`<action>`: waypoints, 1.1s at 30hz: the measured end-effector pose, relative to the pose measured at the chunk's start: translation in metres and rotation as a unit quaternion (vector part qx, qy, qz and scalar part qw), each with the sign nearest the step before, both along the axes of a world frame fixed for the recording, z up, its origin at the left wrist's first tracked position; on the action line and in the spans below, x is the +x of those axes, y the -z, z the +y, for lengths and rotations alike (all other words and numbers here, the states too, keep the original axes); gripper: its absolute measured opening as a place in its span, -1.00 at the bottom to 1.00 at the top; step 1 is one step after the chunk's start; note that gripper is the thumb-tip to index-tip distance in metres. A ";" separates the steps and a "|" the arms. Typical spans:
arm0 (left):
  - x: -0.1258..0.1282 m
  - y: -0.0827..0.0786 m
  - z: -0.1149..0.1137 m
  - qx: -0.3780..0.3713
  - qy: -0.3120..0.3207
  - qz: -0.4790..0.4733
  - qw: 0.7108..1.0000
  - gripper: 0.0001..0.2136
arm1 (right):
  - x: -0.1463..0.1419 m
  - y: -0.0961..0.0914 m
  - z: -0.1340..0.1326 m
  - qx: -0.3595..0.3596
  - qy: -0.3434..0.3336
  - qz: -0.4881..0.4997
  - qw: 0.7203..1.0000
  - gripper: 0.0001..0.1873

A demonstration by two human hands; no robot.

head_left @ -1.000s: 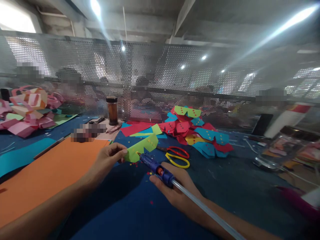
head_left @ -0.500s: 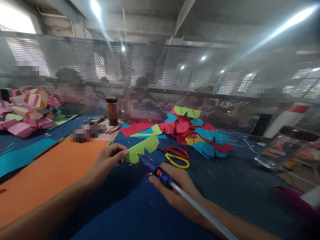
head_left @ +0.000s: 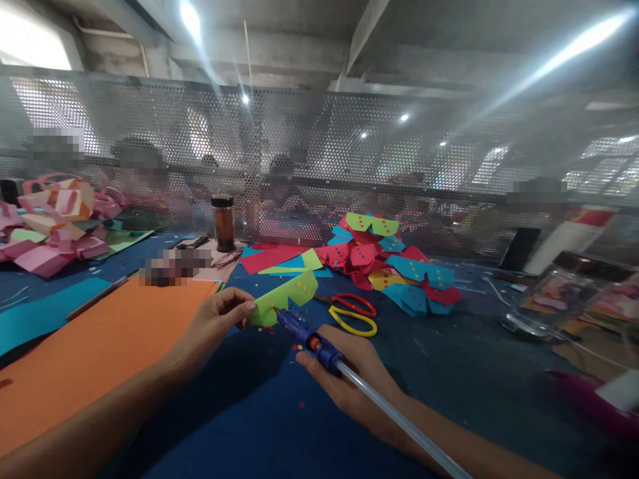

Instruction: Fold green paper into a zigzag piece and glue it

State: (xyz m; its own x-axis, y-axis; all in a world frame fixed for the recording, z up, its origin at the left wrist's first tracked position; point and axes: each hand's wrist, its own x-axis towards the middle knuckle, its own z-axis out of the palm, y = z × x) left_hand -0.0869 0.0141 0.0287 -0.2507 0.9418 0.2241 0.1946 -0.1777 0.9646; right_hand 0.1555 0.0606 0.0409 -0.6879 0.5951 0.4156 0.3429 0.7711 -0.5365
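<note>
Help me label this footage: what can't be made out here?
All in the head view:
Blue plastic glue gun: handle covered by the right hand.
Long translucent glue stick: rear end cut off by the bottom edge.
Red-and-yellow-handled scissors: blade tips apparently behind the lime-green paper cutout.

The room is dim and grey, lit by a blown-out opening (head_left: 30,40) at far left and ceiling lamps (head_left: 191,23) whose glare smears into long streaks, longest at right. Reflected glints dot the hazy perforated screen (head_left: 319,153). Soft shadow darkens the near blue table (head_left: 279,432). The left hand (head_left: 224,313) and green paper (head_left: 269,299) look fairly crisp; the jar (head_left: 559,293) at right is stretched, tilted and blurred. Pixelated blocks mask several patches.
</note>
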 end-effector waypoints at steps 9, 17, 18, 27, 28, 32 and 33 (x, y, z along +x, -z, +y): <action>0.001 -0.002 0.000 0.000 -0.010 -0.008 1.000 -0.80 | 0.000 -0.003 -0.003 -0.005 -0.004 -0.001 1.000 -0.68; 0.002 -0.002 0.001 -0.003 -0.009 -0.015 1.000 -0.81 | 0.001 -0.001 -0.001 0.005 -0.002 -0.001 1.000 -0.67; 0.002 -0.002 0.001 -0.004 -0.010 -0.016 1.000 -0.81 | 0.001 -0.001 -0.001 0.004 -0.003 0.002 1.000 -0.67; 0.000 -0.002 0.000 -0.015 -0.014 -0.045 0.999 -0.80 | 0.001 -0.004 -0.003 -0.002 0.003 0.001 1.000 -0.67; 0.000 -0.002 0.000 -0.017 -0.013 -0.045 0.999 -0.80 | 0.001 -0.004 -0.003 -0.002 0.003 0.000 1.000 -0.67; 0.000 -0.002 0.000 -0.016 -0.012 -0.041 0.999 -0.80 | 0.001 -0.004 -0.002 -0.004 0.002 -0.005 1.000 -0.67; 0.000 -0.001 0.000 -0.014 -0.010 -0.039 0.999 -0.80 | 0.001 -0.004 -0.002 -0.004 0.002 -0.006 1.000 -0.67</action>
